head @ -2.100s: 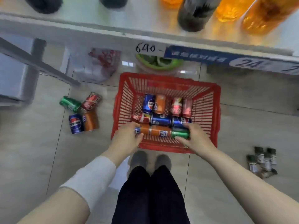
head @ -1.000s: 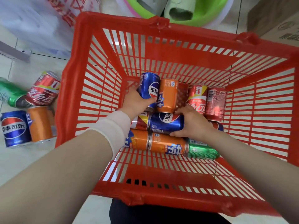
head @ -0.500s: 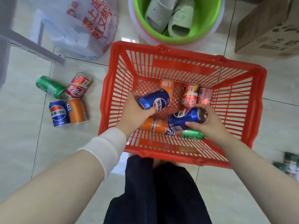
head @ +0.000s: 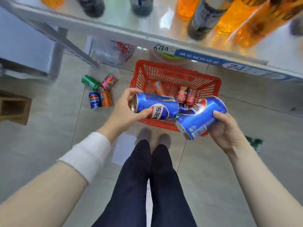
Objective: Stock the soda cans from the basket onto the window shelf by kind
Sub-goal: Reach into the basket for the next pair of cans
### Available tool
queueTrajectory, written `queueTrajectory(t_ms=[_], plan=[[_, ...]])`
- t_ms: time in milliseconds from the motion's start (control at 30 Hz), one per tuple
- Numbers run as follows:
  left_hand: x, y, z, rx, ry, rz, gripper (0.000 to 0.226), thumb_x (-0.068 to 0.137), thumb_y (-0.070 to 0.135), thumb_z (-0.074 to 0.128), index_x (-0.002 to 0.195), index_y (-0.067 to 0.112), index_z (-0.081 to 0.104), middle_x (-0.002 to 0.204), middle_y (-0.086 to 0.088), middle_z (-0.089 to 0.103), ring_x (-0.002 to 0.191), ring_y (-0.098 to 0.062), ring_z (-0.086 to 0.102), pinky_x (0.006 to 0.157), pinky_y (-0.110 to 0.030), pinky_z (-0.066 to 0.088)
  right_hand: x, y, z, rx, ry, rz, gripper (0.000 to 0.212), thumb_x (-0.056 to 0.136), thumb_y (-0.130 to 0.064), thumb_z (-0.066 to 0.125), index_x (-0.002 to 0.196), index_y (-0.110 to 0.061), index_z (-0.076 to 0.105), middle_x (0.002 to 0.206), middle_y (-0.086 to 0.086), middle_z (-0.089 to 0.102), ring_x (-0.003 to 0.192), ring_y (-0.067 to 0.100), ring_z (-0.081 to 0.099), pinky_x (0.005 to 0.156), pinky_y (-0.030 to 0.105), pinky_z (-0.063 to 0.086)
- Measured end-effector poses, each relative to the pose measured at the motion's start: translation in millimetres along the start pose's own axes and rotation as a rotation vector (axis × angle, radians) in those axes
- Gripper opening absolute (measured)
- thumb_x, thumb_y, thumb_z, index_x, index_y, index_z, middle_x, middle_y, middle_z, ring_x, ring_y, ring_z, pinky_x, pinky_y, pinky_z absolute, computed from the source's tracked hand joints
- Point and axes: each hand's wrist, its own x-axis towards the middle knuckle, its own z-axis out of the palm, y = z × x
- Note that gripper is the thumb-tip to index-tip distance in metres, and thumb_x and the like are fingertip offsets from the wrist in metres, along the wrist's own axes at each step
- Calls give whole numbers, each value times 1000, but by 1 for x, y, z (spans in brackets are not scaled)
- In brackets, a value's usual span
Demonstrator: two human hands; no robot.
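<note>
Far left, on the floor: four loose cans in a cluster, green floor can (head: pixel 90 82) and red floor can (head: pixel 108 82) behind, blue floor can (head: pixel 94 100) and orange floor can (head: pixel 106 99) in front, all outside the basket and well apart from either hand. Left hand (head: pixel 124 108): raised over the basket's near left corner, forearm with a white wrist wrap (head: pixel 88 154) coming up from lower left. Thumb on the near side and fingers over the far side are clamped round one end of the left blue can (head: pixel 157 106). That can lies on its side, long axis roughly left-right, metal end at the palm, free end pointing at the other held can. Basket (head: pixel 211 84): red, on the floor below both hands. An orange basket can (head: pixel 158 86) and red basket cans (head: pixel 182 95) show in it; more may be hidden. Right blue can (head: pixel 201 117): tilted, barcode end down toward the person, touching or just beside the left blue can, cannot tell which. Right hand (head: pixel 227 128): palm turned up, thumb over the can's side, fingers wrapped beneath and mostly hidden. Window shelf (head: pixel 118 18) lies ahead of and above both hands and carries bottles (head: pixel 205 17). Judgement: two cans of one kind are going up together. Neither axis is vertical, so each needs turning upright. The left hand looks slightly nearer the shelf edge.
</note>
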Motion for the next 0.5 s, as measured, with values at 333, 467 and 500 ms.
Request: queueTrajectory(t_ms=[333, 467, 500], plan=[[-98, 136, -31, -176, 26, 113, 50, 63, 38, 63, 111, 24, 58, 89, 11, 69, 78, 0, 66, 60, -14, 49, -122, -57, 91, 395, -189, -10, 73, 56, -43, 78, 116, -4, 62, 101, 8, 66, 84, 21, 66, 77, 31, 54], [-120, 160, -28, -223, 104, 93, 40, 82, 18, 64, 118, 11, 48, 90, 5, 61, 61, 7, 61, 47, -6, 41, -146, -71, 109, 339, -90, 38, 95, 34, -54, 88, 111, -6, 59, 95, 7, 68, 80, 18, 67, 73, 33, 57], [-125, 168, -28, -239, 104, 71, 36, 85, 17, 63, 116, 10, 46, 88, 4, 60, 59, 7, 61, 47, -7, 42, -153, -77, 114, 317, -73, 37, 96, 32, -52, 90, 109, -5, 58, 94, 7, 68, 79, 19, 67, 74, 34, 57]])
